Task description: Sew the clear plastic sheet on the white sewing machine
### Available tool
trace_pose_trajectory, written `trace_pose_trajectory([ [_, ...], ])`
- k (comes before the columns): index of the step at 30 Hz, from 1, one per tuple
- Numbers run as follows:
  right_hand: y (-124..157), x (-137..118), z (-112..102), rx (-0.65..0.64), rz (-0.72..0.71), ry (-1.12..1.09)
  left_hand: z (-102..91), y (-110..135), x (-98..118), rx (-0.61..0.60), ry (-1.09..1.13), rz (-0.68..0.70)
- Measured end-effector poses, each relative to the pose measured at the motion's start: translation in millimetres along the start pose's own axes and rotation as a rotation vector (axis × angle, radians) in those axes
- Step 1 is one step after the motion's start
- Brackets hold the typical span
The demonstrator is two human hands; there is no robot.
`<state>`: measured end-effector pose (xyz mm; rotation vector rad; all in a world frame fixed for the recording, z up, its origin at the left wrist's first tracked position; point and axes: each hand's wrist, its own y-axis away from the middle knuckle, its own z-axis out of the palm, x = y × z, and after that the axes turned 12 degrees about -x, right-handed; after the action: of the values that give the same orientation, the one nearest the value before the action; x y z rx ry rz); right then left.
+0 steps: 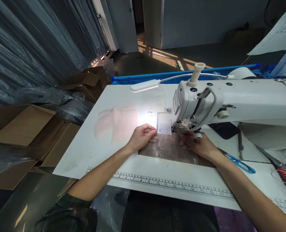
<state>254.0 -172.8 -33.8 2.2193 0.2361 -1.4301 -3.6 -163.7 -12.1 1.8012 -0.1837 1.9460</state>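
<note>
A thin, shiny brown sheet [168, 150] lies flat on the white table in front of the needle area of a white sewing machine [244, 101]. It bears small red marks near its far edge; fabric or film, I cannot tell. At its far left corner, my left hand [143, 138] is closed, thumb and fingertips pinched on the edge beside the metal needle plate [163, 121]. My right hand [200, 145] reaches past the machine head, its fingers curled onto the sheet's far right part. Machine parts cover some of those fingers. The spot under the presser foot is mostly hidden.
Pale pink sheer pieces [123, 122] lie left on the table, under a lit gooseneck lamp [145, 85]. Blue thread snips [240, 163] and red-handled scissors [285, 175] sit at right. A printed ruler [157, 182] runs along the front edge. Open cardboard boxes [22, 125] stand left.
</note>
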Motion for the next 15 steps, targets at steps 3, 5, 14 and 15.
trace_pose_trajectory([
  [3,-0.7,-1.5,-1.8,-0.012,0.06,-0.09,3.0,0.7,2.5,0.011,0.197,0.019],
  [5,-1.6,-2.2,-3.3,-0.01,0.071,-0.108,4.5,1.7,5.4,-0.022,0.321,0.018],
  [14,-3.4,3.1,-6.3,0.0,0.115,-0.141,6.3,0.1,2.3,-0.006,0.488,0.029],
  [15,-3.3,3.4,-5.9,0.004,0.119,-0.14,6.2,-0.5,1.5,-0.002,0.479,0.028],
])
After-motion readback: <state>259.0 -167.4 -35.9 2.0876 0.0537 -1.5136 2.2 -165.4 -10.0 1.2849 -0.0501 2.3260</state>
